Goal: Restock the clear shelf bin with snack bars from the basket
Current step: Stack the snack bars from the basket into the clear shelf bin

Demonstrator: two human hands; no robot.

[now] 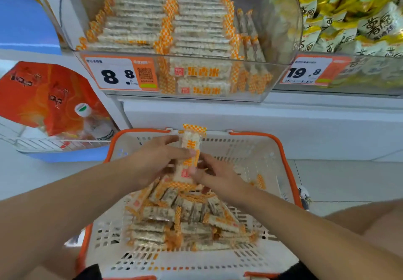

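White shop shelving carries the clear plastic shelf bin (281, 28), nearly full. Both hands — left hand (157, 159), right hand (216, 177) — pinch one orange-checked snack bar (189, 155) above the orange-rimmed white basket (281, 148)'s far edge. Best squared first, then laid flat along the bin's front row.

Above and left of the two-handed grip, the white-and-orange price tag (121, 73) on the clear plastic shelf bin (281, 17) reads "8.8". Farther right, the neighbouring bin's price tag (309, 71) reads "19.8". Wrapper characters are too blurred to read.
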